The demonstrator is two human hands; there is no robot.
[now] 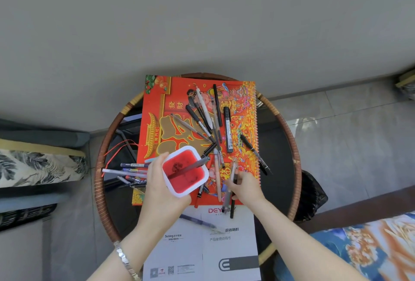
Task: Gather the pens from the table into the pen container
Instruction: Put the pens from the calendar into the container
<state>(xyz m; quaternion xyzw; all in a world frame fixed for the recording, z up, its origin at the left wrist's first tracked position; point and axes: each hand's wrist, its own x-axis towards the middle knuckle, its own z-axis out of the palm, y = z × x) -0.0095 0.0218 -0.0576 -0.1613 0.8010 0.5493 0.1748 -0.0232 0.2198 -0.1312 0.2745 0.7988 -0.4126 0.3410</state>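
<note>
Near the table's front edge, the right hand is clamped on a few pens, the left hand grips the red pen container with one grey pen inside. More loose pens sit scattered on the red calendar, some by the table's left edge.

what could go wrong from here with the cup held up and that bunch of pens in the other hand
1. The right hand grips several pens at once; one might slip from the grip on the way to the pen container.
2. The left hand holds the container tilted with a grey pen leaning over its rim; it could tip out.
3. Pens at the calendar's left edge lie behind the left hand and may be overlooked.
</note>
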